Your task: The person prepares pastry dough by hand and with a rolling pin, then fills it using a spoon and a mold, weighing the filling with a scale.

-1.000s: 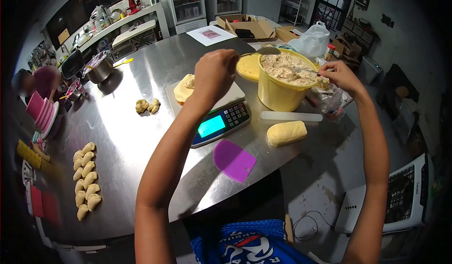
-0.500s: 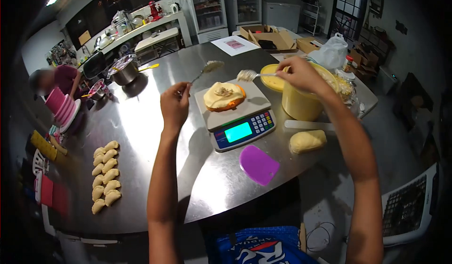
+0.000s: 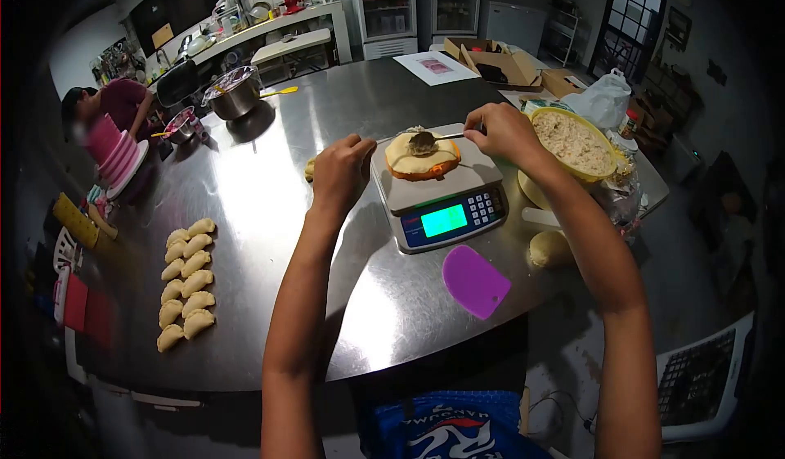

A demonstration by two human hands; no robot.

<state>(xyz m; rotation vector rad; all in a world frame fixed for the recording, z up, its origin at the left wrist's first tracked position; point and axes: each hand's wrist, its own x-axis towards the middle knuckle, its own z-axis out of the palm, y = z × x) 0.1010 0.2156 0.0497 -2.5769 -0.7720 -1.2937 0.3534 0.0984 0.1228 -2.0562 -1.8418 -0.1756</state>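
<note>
A round of pale dough (image 3: 402,163) lies over an orange mould (image 3: 446,168) on a digital scale (image 3: 394,195) with a lit display. Above the dough, a spoon (image 3: 423,141) is held by my right hand (image 3: 500,130), fingers pinched on its handle. My left hand (image 3: 343,171) is closed at the scale's left edge on a thin metal handle, apparently a second spoon, whose bowl I cannot make out clearly. Pale filling shows at the spoons. Beyond my right wrist stands a yellow tub of filling (image 3: 576,141), partly hidden by my forearm.
Folded pastries (image 3: 196,281) lie in two rows at left. A purple scraper (image 3: 474,281) and a dough lump (image 3: 550,249) sit near the front edge. A steel pot (image 3: 235,99) stands farther back. Another person (image 3: 123,107) is beside pink stacked items (image 3: 121,155).
Both hands have come down and closer together, bringing the spoons over the dough on the scale. The view has shifted, and more of the tub's filling shows.
</note>
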